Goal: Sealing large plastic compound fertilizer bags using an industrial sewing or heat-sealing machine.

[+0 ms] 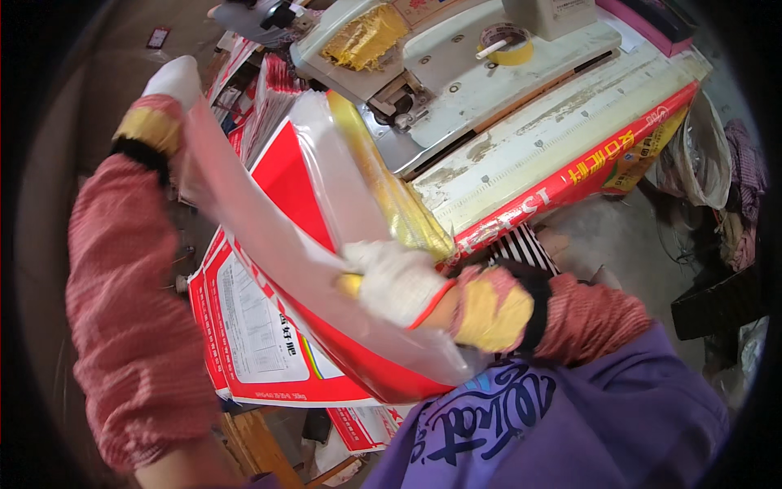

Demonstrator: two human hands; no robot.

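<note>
I hold up a red and white woven sack with a clear plastic liner and a yellow strip along its top edge. My left hand, in a white glove with a red patterned sleeve cover, grips the far end of the liner, raised at upper left. My right hand, also in a white glove, is closed on the sack's near edge by the yellow strip. The sack stretches between both hands, in front of the sewing machine table.
A pale green sewing machine sits on the table with a roll of tape. A stack of the same red and white sacks lies below at left. Cloth and bags hang at right.
</note>
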